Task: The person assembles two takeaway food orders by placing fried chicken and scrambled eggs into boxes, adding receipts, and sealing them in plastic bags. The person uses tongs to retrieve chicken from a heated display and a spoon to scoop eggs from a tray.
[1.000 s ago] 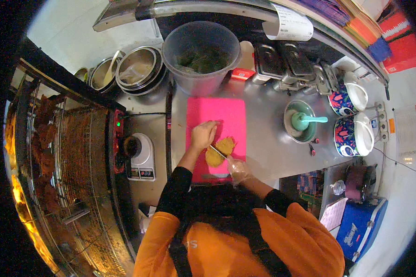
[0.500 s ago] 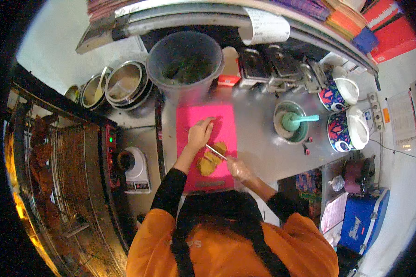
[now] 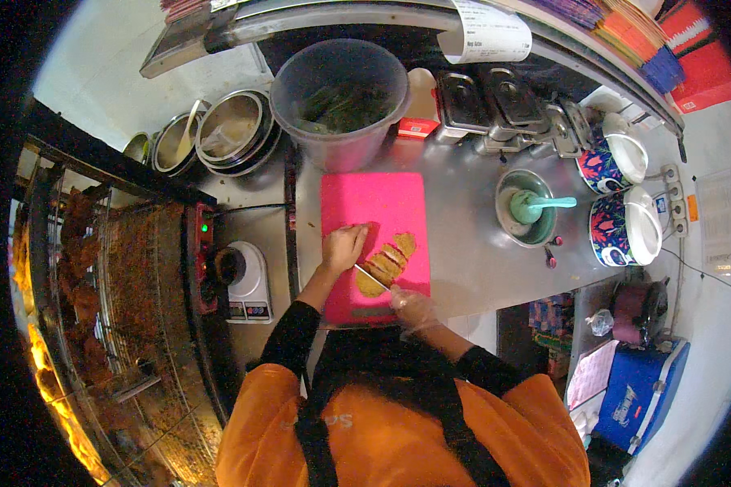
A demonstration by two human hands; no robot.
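On a pink cutting board (image 3: 374,195) lies a golden breaded cutlet (image 3: 394,256), cut crosswise into several strips, with a larger piece nearest me. A knife (image 3: 371,277) slants across that near piece. My right hand (image 3: 416,309), in a clear plastic glove, is closed round the knife's near right end; its handle is hidden. Bare, my left hand (image 3: 345,247) rests over the knife's far left part, fingers stretched toward the upper right. That part of the knife is covered by the hand.
Behind the board stands a grey tub (image 3: 337,97) of greens. Metal bowls (image 3: 234,134) and a white scale (image 3: 248,280) are left; a bowl (image 3: 508,219) with a turquoise ladle (image 3: 552,202), lidded metal containers (image 3: 463,101) and patterned tubs (image 3: 613,227) are right. A heated cabinet (image 3: 138,284) borders the left.
The knife and both hands have shifted toward the cutlet's near end. More separate strips show behind the blade. The whole view has shifted slightly.
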